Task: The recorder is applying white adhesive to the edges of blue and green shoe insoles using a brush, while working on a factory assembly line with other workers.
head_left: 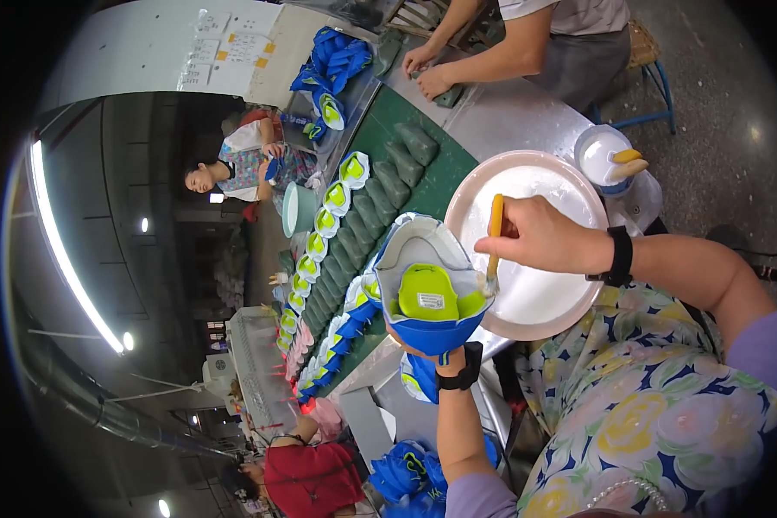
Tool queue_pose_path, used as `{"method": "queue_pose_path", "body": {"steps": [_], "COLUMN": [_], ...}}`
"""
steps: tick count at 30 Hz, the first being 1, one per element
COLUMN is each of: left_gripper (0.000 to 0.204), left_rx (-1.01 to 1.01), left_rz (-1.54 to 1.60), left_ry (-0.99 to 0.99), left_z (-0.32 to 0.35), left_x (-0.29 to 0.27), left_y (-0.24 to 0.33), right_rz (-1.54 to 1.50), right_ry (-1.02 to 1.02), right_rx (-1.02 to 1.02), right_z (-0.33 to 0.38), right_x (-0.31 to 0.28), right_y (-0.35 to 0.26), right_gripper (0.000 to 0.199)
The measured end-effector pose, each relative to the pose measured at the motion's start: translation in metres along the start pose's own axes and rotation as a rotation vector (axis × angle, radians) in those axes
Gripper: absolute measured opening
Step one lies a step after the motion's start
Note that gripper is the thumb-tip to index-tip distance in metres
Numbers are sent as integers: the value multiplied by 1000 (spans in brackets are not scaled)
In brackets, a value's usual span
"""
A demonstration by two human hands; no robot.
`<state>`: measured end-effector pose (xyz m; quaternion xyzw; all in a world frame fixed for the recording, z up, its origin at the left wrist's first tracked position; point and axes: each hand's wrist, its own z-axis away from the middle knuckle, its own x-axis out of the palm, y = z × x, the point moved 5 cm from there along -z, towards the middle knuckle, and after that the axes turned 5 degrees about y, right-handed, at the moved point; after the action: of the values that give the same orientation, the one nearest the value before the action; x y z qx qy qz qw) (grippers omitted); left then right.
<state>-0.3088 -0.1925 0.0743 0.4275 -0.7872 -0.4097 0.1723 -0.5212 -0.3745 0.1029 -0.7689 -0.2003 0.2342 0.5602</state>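
Observation:
My left hand (420,347), mostly hidden behind it, holds up a blue shoe upper (440,335) with a white-grey inner edge and a lime-green inside. Its opening faces me. A brush (495,226) with a yellow handle is pinched in my right hand (546,235). The pale bristles touch the right edge of the shoe upper's inside. Just beneath my right hand stands a wide pinkish basin (592,197) of white liquid.
A white tub (597,148) with yellow-handled tools stands beyond the basin. Rows of shoe uppers (337,197) and dark grey-green foot-shaped pieces (387,183) line the green table (445,164). A co-worker's hands (432,73) handle a dark piece. More blue uppers (401,470) lie below.

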Motion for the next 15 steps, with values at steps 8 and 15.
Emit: {"method": "queue_pose_path", "body": {"steps": [8,15], "left_gripper": [48,44], "left_rx": [-253,-694], "left_rz": [-66,219], "left_ry": [-95,-41], "left_z": [-14,33], "left_x": [-11,-24], "left_y": [5,1], "right_rz": [-161,-215], "right_ry": [-5,-119], "right_rx": [-53,-511], "right_z": [4,18], "right_x": [-17,-19], "right_y": [-3,-28], "right_gripper": [35,22]}}
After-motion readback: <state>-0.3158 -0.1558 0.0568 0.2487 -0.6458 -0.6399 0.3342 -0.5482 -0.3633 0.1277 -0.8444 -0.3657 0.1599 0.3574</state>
